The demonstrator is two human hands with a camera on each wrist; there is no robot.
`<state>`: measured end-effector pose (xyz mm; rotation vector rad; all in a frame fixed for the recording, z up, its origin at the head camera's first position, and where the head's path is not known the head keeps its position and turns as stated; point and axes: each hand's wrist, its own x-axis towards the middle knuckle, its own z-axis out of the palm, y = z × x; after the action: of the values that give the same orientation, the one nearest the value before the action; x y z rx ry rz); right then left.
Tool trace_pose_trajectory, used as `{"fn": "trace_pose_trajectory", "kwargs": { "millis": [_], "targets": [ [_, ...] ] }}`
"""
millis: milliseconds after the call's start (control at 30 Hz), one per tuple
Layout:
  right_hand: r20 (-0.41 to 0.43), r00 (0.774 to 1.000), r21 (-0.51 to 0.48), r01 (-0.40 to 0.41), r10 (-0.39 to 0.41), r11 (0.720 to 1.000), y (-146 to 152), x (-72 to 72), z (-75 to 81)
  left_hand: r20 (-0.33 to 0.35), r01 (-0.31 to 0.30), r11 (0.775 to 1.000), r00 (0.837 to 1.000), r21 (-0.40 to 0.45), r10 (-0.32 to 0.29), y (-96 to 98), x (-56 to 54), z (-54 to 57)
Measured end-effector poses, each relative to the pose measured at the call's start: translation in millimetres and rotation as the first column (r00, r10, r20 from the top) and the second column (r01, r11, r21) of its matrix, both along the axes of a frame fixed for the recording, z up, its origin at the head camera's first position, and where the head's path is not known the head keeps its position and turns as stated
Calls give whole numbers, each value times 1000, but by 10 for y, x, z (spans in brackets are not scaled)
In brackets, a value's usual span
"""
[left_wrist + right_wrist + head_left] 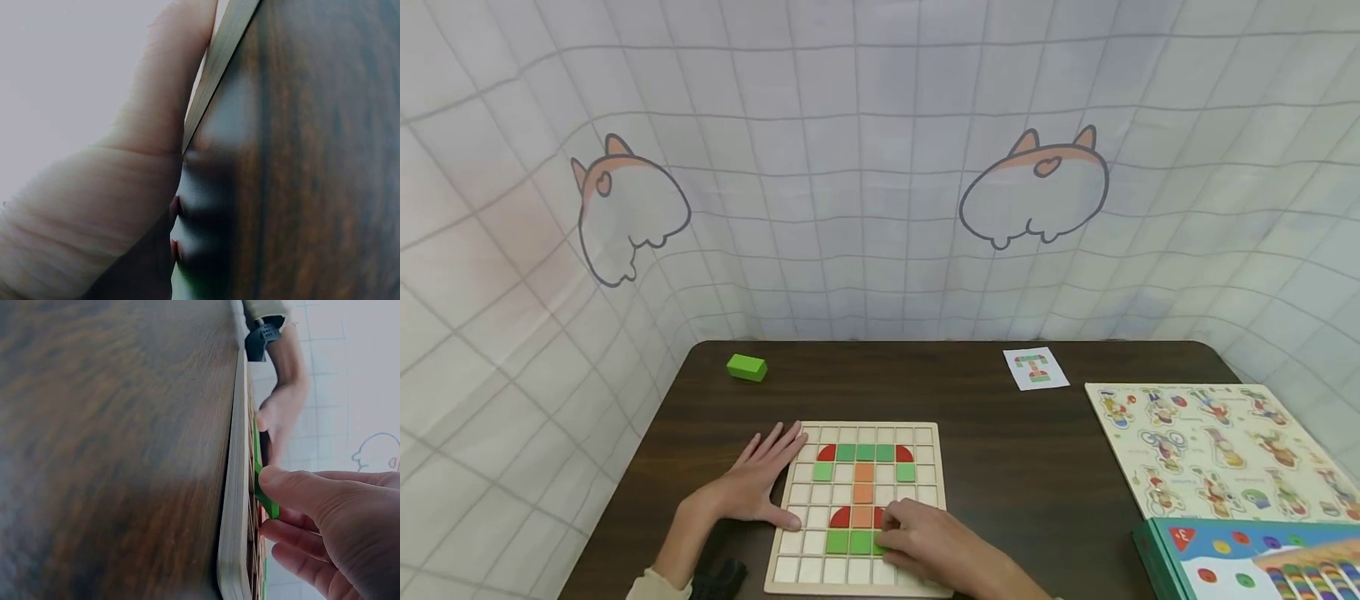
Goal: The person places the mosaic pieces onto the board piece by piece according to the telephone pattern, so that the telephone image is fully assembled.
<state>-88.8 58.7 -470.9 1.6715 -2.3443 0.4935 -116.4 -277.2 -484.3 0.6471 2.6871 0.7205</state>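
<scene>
A square wooden grid board lies on the table with red, green and orange pieces set in a T-like pattern. My left hand rests spread along its left edge, fingertips and thumb on the frame. At the lower right of the pattern, my right hand pinches a green tile between thumb and fingers. That tile is tilted at the board's surface in the right wrist view, and in the head view the fingers mostly cover it. Beside it is a row of green tiles, with a red quarter-round piece above.
A green block lies at the back left. A pattern card sits at the back right. Further right are a wooden picture puzzle board and a colourful box. A gridded curtain surrounds the dark table.
</scene>
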Motion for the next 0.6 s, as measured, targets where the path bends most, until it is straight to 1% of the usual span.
{"fn": "trace_pose_trajectory", "kwargs": {
  "millis": [200,400,500,600],
  "targets": [
    [-22,1000,8,-1,1,1000,0,-1,13,15,10,1000,1000,6,-10,9,-10,-4],
    [-16,1000,14,-4,4,1000,-9,-12,37,1,1,1000,1000,-7,-1,8,-9,6],
    [-31,999,19,-9,10,1000,-18,-14,30,-11,-3,1000,1000,-13,3,0,-11,20],
    [-25,1000,23,-6,7,1000,-16,-4,17,-11,3,1000,1000,-16,-4,-1,-14,24]
  ]
}}
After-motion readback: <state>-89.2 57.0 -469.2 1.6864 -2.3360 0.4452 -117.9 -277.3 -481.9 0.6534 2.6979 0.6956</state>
